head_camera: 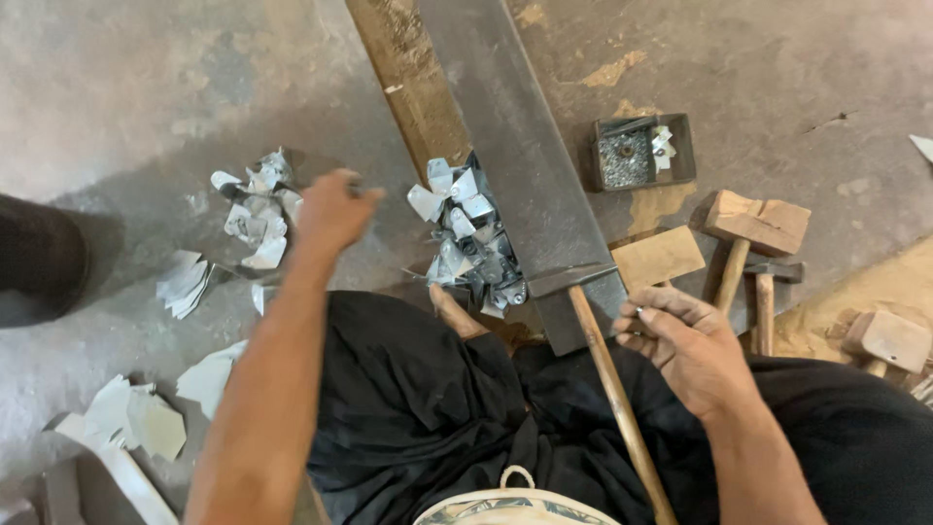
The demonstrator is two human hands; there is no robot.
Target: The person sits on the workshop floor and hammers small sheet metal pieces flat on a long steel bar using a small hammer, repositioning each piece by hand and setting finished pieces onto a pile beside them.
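Bare forearms, no sleeves. Loose black trousers [428, 408]. Pale patterned shirt hem [515, 506] at 6 o'clock.

- A long metal beam [525, 165] is laid across the floor [107, 87], away from the person.
- A pile of bent metal bits [471, 243] is heaped just left of the beam.
- Another pile of metal bits [255, 209] is spread further left, under the left hand [330, 209].
- A hammer [603, 360] is rested on the beam's near end, just left of the right hand [680, 345].
- A small tray [641, 151] is set right of the beam, behind two wooden mallets [753, 243].
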